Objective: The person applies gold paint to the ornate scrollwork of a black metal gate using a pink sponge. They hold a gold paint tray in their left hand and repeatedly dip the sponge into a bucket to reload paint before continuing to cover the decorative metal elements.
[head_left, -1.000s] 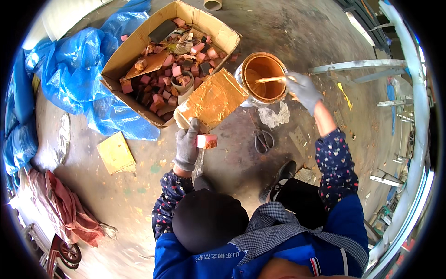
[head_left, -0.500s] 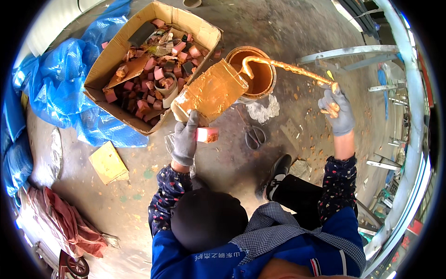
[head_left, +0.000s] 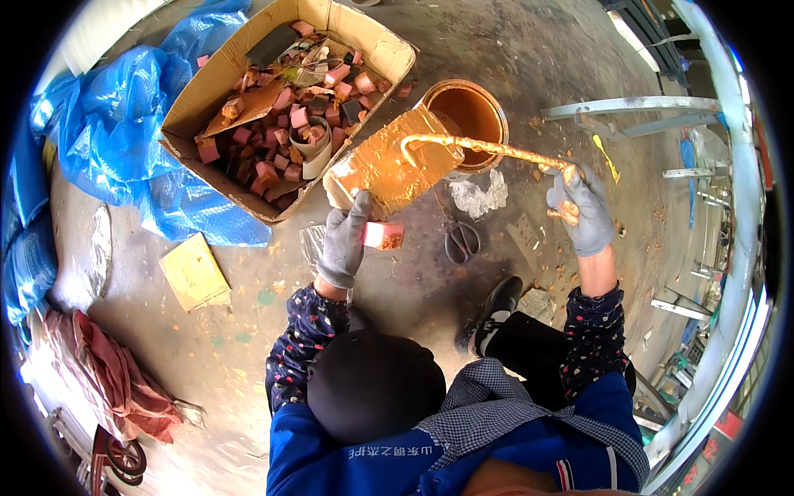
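My left hand (head_left: 344,241), in a grey glove, is closed on the near left end of a flat cardboard piece (head_left: 393,165) smeared with orange-gold paste. A pink block (head_left: 383,236) sits against its fingers; whether they grip it, I cannot tell. My right hand (head_left: 581,213), gloved in grey with orange smears on the fingers, is closed round the end of a paste-coated hooked rod (head_left: 496,147). The rod's curved tip lies over the cardboard, touching or just above it. Behind both stands a round bucket (head_left: 502,124) of orange-brown paste, partly covered by the cardboard.
A large cardboard box (head_left: 376,41) of pink blocks and scraps stands at the far left on blue sheeting (head_left: 107,149). Scissors (head_left: 461,242) and crumpled clear plastic (head_left: 480,194) lie on the floor. A yellowish board (head_left: 195,273) is at left, metal frames (head_left: 633,106) at right.
The rod's hooked tip has moved left, from the bucket's mouth to over the cardboard. My right hand has come leftward and nearer. The whole view has shifted slightly.
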A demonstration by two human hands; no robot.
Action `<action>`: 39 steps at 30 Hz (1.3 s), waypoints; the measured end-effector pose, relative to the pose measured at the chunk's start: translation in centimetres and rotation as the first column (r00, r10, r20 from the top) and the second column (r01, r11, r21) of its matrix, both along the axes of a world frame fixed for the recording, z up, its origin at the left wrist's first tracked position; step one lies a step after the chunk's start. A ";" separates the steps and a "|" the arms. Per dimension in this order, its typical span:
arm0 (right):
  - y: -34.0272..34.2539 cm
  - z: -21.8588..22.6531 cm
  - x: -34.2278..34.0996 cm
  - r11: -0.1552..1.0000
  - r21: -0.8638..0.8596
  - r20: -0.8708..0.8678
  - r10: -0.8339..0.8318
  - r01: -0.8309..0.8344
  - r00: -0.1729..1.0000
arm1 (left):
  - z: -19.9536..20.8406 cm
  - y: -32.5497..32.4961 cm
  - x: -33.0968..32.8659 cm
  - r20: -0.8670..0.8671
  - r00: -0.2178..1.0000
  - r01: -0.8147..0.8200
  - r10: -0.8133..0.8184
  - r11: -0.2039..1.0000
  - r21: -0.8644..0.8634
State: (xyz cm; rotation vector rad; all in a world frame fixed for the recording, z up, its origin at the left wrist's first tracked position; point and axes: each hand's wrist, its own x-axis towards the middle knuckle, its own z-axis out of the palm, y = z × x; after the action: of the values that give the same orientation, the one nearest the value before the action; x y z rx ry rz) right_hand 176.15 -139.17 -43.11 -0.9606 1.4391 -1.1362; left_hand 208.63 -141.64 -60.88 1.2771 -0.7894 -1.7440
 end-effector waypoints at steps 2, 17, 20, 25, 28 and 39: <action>-0.1 -0.1 -0.1 1.000 -0.001 0.026 0.017 -0.017 1.000 | 1.0 0.1 0.1 0.043 0.999 0.013 -0.013 1.000 0.009; -0.5 -0.3 -0.1 0.999 -0.026 0.002 -0.046 0.046 0.999 | -0.6 0.6 0.6 0.091 0.988 0.145 -0.122 0.935 -0.324; -0.4 -0.4 -0.7 0.998 -0.015 0.012 -0.057 0.057 0.998 | 1.9 -0.2 -0.2 -0.138 0.990 0.027 -0.027 1.000 -0.002; -0.5 -0.4 -1.8 1.000 0.001 0.045 -0.024 0.024 0.999 | 0.5 -0.2 -0.7 -0.119 0.993 0.004 -0.003 1.000 0.009; -0.9 -0.3 -2.5 0.998 -0.011 0.044 -0.058 0.059 0.997 | 0.5 -0.3 -0.9 -0.176 0.984 0.000 0.005 1.000 0.025; -6.0 -4.1 -3.9 0.981 0.166 -0.469 -0.015 0.105 0.883 | 1.8 -0.3 0.2 -0.158 0.980 -0.113 0.120 0.992 0.053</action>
State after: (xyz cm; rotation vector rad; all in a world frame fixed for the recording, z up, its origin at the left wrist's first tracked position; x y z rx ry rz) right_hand 172.24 -145.14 -47.25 -1.1075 1.9378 -0.8201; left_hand 208.86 -141.94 -59.07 1.1701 -0.5752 -1.7522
